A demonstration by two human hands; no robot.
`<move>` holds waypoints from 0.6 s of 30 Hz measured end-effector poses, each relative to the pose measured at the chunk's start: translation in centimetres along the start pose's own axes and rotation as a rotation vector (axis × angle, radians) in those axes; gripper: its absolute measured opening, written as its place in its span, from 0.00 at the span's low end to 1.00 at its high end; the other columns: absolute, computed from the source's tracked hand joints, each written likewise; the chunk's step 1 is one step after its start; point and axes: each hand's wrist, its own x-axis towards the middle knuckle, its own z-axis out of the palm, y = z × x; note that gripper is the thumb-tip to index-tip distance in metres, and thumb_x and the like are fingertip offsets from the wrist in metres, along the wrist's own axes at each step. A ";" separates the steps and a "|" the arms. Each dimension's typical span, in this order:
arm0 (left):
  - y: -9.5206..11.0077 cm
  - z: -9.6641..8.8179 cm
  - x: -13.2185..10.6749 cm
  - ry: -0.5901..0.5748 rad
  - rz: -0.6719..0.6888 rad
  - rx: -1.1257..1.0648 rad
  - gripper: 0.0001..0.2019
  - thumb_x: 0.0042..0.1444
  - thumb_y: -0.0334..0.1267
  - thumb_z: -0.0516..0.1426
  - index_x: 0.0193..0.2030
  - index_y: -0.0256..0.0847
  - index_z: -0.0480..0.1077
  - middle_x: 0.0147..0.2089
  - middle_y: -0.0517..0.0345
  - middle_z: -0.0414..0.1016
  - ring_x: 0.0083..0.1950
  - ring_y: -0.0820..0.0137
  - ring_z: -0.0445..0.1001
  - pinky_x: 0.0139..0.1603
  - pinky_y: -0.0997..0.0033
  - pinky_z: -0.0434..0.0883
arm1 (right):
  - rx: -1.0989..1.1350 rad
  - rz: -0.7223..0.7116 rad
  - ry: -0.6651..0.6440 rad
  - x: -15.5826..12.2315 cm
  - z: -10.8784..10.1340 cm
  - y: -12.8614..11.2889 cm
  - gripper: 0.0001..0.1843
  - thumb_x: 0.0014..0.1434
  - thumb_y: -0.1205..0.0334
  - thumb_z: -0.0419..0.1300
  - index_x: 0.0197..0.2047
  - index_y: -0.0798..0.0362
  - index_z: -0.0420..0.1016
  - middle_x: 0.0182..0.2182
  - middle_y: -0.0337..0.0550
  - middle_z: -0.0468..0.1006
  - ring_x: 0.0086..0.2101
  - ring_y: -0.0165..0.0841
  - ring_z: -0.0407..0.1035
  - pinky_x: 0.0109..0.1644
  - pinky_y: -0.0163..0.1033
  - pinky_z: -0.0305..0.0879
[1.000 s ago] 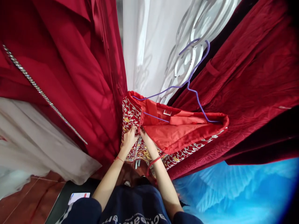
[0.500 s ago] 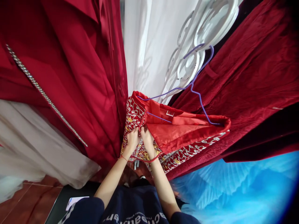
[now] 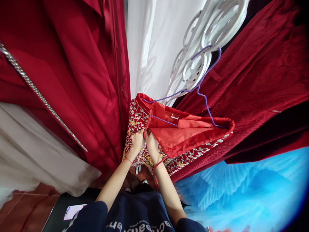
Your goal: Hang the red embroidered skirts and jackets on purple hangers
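A red embroidered garment (image 3: pixel 193 154) with silver and gold patterns hangs on a purple wire hanger (image 3: pixel 205 96), its red lining (image 3: pixel 185 132) turned open toward me. My left hand (image 3: pixel 136 141) and my right hand (image 3: pixel 151 141) are side by side at the garment's left front edge. Both have their fingers pinched closed on the fabric there. What exactly lies between the fingertips is hidden. A thin red cord circles each wrist.
Dark red gowns hang at left (image 3: pixel 72 80) and right (image 3: pixel 253 80), the left one with a rhinestone strap (image 3: pixel 43 100). White fabric (image 3: pixel 149 42) and a white scrolled rack (image 3: pixel 205 35) are above. Blue pleated fabric (image 3: pixel 241 193) lies at lower right, white tulle (image 3: pixel 36 154) at lower left.
My hands have crept slightly upward along the garment's edge, still pinched together. The view has shifted a little; the hanger and gowns hang as before.
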 end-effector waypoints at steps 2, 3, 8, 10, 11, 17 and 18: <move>-0.2 0.0 -0.2 0.012 -0.005 -0.011 0.15 0.69 0.34 0.47 0.55 0.38 0.72 0.50 0.43 0.81 0.48 0.63 0.81 0.43 0.71 0.69 | -0.011 0.035 0.007 0.0 0.5 0.0 0.22 0.68 0.51 0.42 0.34 0.52 0.71 0.28 0.47 0.76 0.28 0.35 0.68 0.33 0.39 0.63; -0.3 0.0 -0.2 0.021 -0.004 -0.019 0.15 0.69 0.33 0.48 0.55 0.38 0.72 0.49 0.44 0.81 0.48 0.63 0.81 0.43 0.71 0.69 | -0.014 0.049 0.008 0.0 0.6 0.0 0.22 0.68 0.51 0.41 0.34 0.52 0.70 0.29 0.47 0.77 0.27 0.35 0.68 0.32 0.38 0.62; -0.6 0.2 -0.5 0.055 -0.004 -0.045 0.17 0.69 0.33 0.47 0.59 0.39 0.70 0.50 0.45 0.81 0.49 0.65 0.81 0.43 0.73 0.69 | -0.012 0.074 -0.020 -0.2 0.3 -0.6 0.22 0.67 0.48 0.44 0.32 0.52 0.69 0.24 0.43 0.73 0.23 0.33 0.64 0.26 0.36 0.56; -0.6 0.4 -0.5 0.068 -0.002 -0.052 0.17 0.69 0.33 0.46 0.60 0.39 0.69 0.51 0.45 0.81 0.49 0.65 0.81 0.43 0.73 0.69 | -0.004 0.065 -0.029 -0.2 -0.1 -0.8 0.21 0.66 0.47 0.46 0.31 0.52 0.68 0.23 0.42 0.72 0.23 0.32 0.64 0.27 0.36 0.56; -0.6 0.6 -0.5 0.072 0.002 -0.054 0.17 0.69 0.34 0.46 0.60 0.38 0.68 0.51 0.45 0.81 0.48 0.65 0.81 0.42 0.73 0.69 | 0.002 0.059 -0.032 -0.1 -0.3 -0.9 0.20 0.66 0.48 0.47 0.31 0.52 0.68 0.23 0.42 0.72 0.24 0.33 0.64 0.28 0.36 0.57; -1.2 1.6 0.3 0.082 0.062 -0.078 0.15 0.69 0.35 0.48 0.56 0.37 0.70 0.48 0.44 0.81 0.45 0.64 0.80 0.42 0.73 0.69 | 0.080 0.039 -0.076 0.9 -1.0 -0.3 0.14 0.62 0.54 0.50 0.27 0.50 0.65 0.21 0.39 0.69 0.25 0.33 0.65 0.33 0.36 0.61; -1.3 1.7 0.5 0.083 0.075 -0.085 0.15 0.69 0.35 0.47 0.55 0.37 0.71 0.48 0.44 0.81 0.45 0.65 0.80 0.43 0.72 0.69 | 0.100 0.040 -0.085 1.1 -1.1 -0.1 0.15 0.61 0.54 0.50 0.25 0.49 0.64 0.20 0.38 0.69 0.25 0.32 0.64 0.33 0.36 0.62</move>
